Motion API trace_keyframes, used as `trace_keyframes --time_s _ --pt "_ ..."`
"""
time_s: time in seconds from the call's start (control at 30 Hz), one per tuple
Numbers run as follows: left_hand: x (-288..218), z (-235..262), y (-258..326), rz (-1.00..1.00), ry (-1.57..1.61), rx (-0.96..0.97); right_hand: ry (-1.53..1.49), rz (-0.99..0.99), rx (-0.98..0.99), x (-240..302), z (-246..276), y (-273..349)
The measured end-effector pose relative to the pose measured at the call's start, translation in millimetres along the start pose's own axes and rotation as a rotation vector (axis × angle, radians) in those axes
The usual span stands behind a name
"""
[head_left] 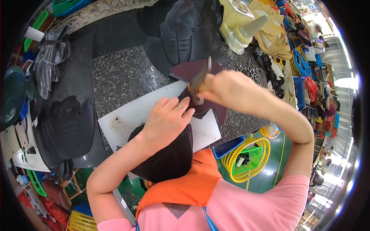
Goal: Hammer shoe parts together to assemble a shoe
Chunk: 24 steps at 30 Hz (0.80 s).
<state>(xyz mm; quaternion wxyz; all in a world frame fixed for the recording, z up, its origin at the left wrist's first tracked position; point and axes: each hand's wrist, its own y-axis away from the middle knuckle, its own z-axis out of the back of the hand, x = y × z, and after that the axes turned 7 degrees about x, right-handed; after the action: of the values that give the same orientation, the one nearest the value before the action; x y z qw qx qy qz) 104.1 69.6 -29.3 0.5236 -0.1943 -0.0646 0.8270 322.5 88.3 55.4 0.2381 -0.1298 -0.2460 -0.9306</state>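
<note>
Hammer [200,79], one: gripped in the closed right hand [231,90], metal head over the work; the hand covers most of the handle, presumably for a firm, short swing.

Left hand [169,119], one: fingers spread and lowered onto the near edge of the work, fingertips just beside the hammer, likely to keep it from shifting. Whether thumb and finger pinch it cannot be told. The two hands are near each other, not joined.

Dark red piece [215,111]: beneath the hammer, between the hands and partly under the right; one piece or two, cannot tell.

White board [133,111], one: under the work and left hand, probably to spare the stone table [115,79].

Rounded black piece [165,163], one: under the left forearm, toward the body.

Stacks of black pieces, two: one beyond the hands [175,42], one left of the left hand [67,127]; layers overlap, count uncertain. Stacking seems meant to save room within reach.

Pale container [239,25] with a cone-shaped top, one: beyond the right hand.

Yellow basket [228,167], one, holding one green basket [257,167]: below the right forearm.
</note>
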Motion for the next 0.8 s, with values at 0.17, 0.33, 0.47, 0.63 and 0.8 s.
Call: trace_keyframes --time_s 0.17,0.33,0.47,0.63,0.8 --pt "6.7 1.4 -9.5 -0.041 -0.003 -0.045 0.117 -0.138 -0.201 15.7 -49.8 50.0" --pt "9.6 5.7 -34.4 -0.352 -0.319 0.145 -0.368 -0.278 -0.499 7.9 -68.0 84.3" --pt "23.3 61.5 -59.0 -0.179 -0.378 -0.224 -0.577 -0.444 -0.685 4.9 -69.0 116.2" --pt "-4.6 75.3 -82.3 -0.266 -0.278 -0.242 -0.787 -0.465 -0.745 -6.6 -77.9 120.8" --pt "-22.8 14.4 -27.8 -0.217 0.052 0.195 -0.702 -0.403 -0.727 7.5 -71.1 109.1"
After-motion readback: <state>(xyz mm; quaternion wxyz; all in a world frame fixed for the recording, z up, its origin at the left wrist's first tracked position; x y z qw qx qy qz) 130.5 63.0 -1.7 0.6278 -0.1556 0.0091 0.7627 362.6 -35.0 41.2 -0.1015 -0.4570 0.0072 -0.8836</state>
